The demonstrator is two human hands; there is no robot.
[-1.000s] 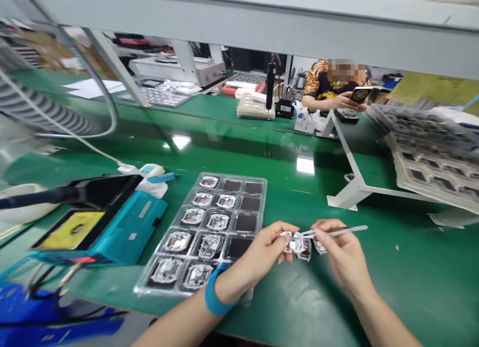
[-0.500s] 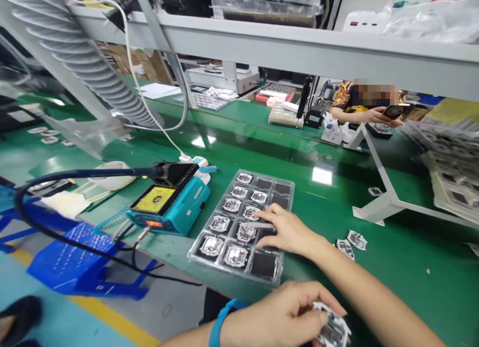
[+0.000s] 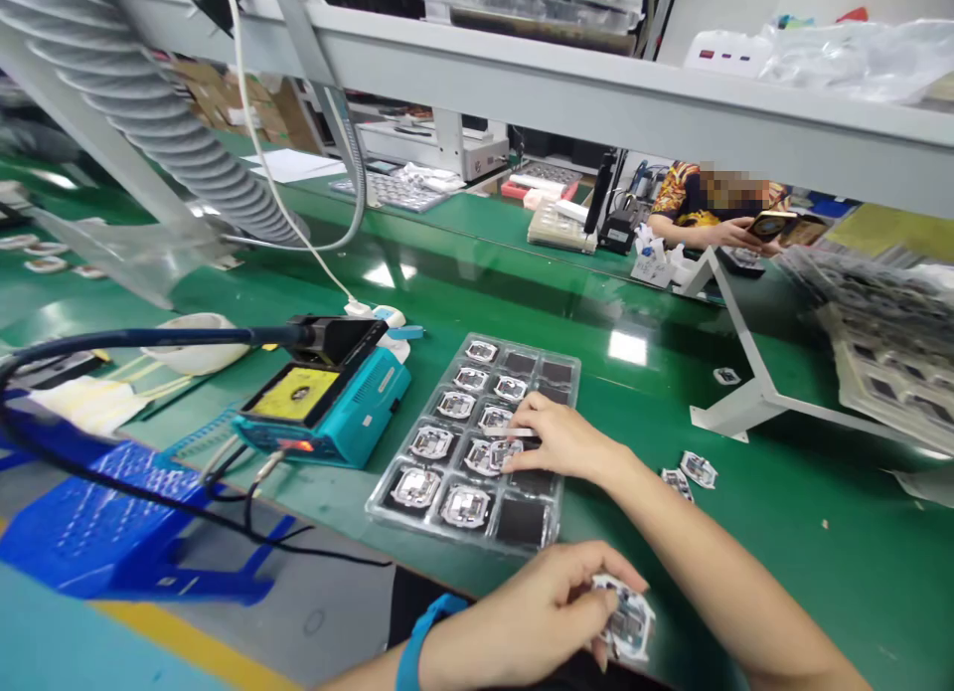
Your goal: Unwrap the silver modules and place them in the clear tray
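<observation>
We see small circuit part (image 3: 627, 621) pinched in left hand (image 3: 552, 611), grip closed on it, held near of tray (image 3: 556, 358) for inspection. Right hand (image 3: 562, 440) over tray cells, fingers closed on tweezers (image 3: 514, 432), tip at seated part. Two loose parts (image 3: 690, 475) right of tray on table (image 3: 782, 532).

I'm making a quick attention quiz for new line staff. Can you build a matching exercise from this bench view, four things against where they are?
Things:
1. left hand
2. right hand
3. soldering station
4. two loose parts

Places:
A. on the green mat, right of the tray
B. left of the tray
C. over the clear tray, with tweezers
D. nearest the camera, gripping a small white part

Pairs: 1-D, 2-C, 3-B, 4-A
</observation>
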